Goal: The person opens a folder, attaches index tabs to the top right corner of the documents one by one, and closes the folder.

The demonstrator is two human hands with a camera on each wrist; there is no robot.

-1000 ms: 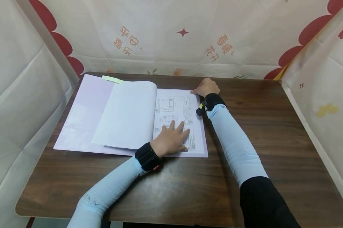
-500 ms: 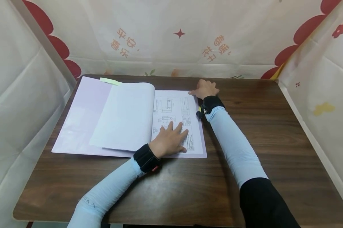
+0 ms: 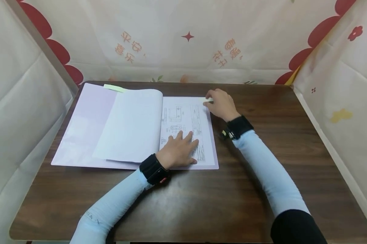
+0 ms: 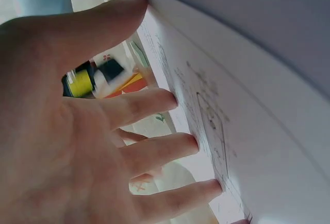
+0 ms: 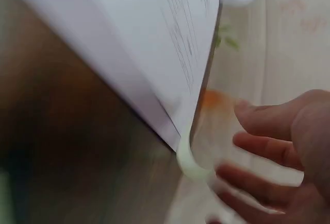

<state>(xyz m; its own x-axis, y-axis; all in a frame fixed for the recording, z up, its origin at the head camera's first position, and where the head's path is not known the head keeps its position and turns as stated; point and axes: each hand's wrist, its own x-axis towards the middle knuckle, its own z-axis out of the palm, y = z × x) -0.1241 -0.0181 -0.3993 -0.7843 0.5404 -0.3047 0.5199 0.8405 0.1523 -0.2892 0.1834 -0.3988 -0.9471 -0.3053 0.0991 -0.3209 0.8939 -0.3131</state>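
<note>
A lilac-covered booklet (image 3: 79, 135) lies open, with a turned white page (image 3: 131, 125) on its left half. The right-hand page (image 3: 186, 108) bears printed line drawings. On this page my left hand (image 3: 176, 152) rests with fingers spread and straight; in the left wrist view its fingertips (image 4: 188, 142) meet the paper. My right hand (image 3: 221, 105) is at the page's far right corner, fingers bent. Between its thumb and forefinger is a pale green sticky tab (image 5: 188, 162), which curls up from the corner with its free end at the fingertips.
Another pale green tab (image 3: 114, 88) sticks out past the booklet's top left. A dark wooden table (image 3: 253, 112) carries the booklet. Pale printed curtains (image 3: 168, 54) stand along its back and sides.
My right wrist has swung out to the right and nearer, and the fingers now pinch the tab at the corner. My left hand has stayed on the page; the head view has shifted slightly.
</note>
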